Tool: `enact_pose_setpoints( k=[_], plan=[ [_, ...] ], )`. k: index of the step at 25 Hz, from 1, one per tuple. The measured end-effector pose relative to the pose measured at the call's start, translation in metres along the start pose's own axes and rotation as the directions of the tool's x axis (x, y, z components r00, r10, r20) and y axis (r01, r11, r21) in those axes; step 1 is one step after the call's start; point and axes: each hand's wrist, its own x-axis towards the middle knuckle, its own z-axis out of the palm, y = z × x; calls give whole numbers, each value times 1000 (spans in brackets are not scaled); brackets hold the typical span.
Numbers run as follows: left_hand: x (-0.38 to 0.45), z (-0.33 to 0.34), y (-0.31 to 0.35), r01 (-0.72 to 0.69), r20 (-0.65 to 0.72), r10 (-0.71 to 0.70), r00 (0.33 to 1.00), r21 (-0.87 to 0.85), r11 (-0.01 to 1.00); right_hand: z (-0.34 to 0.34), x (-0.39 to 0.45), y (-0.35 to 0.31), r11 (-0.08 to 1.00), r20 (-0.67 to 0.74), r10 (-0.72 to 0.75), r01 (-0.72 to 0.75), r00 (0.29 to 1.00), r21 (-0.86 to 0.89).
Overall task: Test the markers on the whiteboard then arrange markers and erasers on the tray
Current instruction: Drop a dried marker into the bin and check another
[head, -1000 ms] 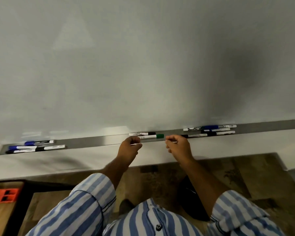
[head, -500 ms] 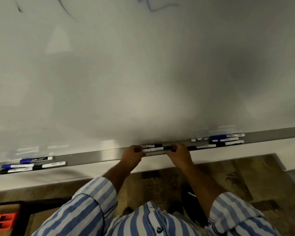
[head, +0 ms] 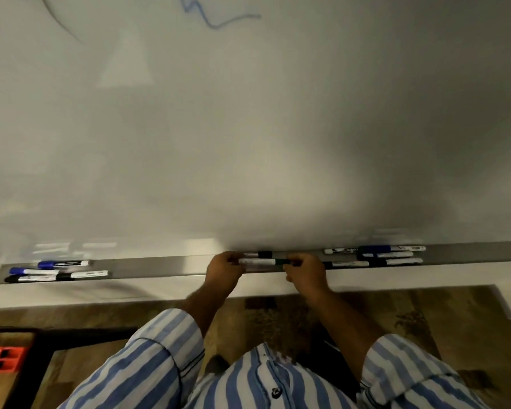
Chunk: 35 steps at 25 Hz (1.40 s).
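Markers lie along the grey tray (head: pixel 160 265) fixed under the whiteboard (head: pixel 248 128). At the middle of the tray, a green-capped marker (head: pixel 261 262) lies level, held at both ends: the left hand (head: pixel 223 271) pinches the white barrel end with curled fingers, and the right hand (head: pixel 303 273) grips the green cap end in the same manner. Just behind it, against the board, rests a black-capped marker (head: pixel 258 254), touching neither hand as far as can be judged. A right-hand group of markers (head: pixel 375 255) sits on the tray just beyond the right hand, made up of blue- and black-capped pens in rows close together; the exact count is blurred. A left-hand group of markers (head: pixel 56 270) lies well apart near the tray's left end, two with blue caps and the nearest row black. The whiteboard carries a blue scribble (head: pixel 216 17) at the top and a thin dark stroke (head: pixel 62 28) at upper left. Both striped sleeves (head: pixel 148 364) show below. An orange object (head: pixel 2 358) sits at lower left, on the floor side.
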Motion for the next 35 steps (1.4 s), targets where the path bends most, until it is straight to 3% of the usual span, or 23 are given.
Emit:
enact_pose_setpoints(
  k=[3,6,8,12,15,17,23,27,31,33,35],
  plan=[
    [-10,2,5,-32,-60,24,998,-123,992,-13,1,-9,954,43,55,-65,998,293],
    [-25,7,13,-39,-9,38,999,-329,943,-21,-6,-23,730,205,83,-199,975,654],
    [-42,14,20,-8,49,33,998,-448,894,-22,-16,-32,635,311,4,-242,951,734],
    [-67,24,36,-43,50,77,996,-486,873,-24,-40,-57,735,303,-199,-62,932,675],
    [-81,19,58,-123,5,161,987,-620,775,-36,-54,-75,884,264,-352,225,898,410],
    [-89,15,80,-174,26,263,964,-686,706,-38,-63,-83,892,304,-433,355,848,281],
    [-103,18,121,-237,11,352,936,-718,655,-43,-80,-108,873,348,-478,392,807,290],
    [-120,42,137,-211,-117,207,971,-823,527,-42,-76,-111,860,294,-508,493,810,131],
    [-124,54,149,-179,-157,87,984,-901,396,-44,-82,-115,787,235,-573,607,785,-107],
    [-125,54,152,-179,-166,67,984,-895,408,-48,-84,-118,754,232,-592,632,772,-177],
    [-125,48,149,-167,-124,120,985,-863,477,-55,-84,-121,825,291,-526,562,799,-51]
  ],
)
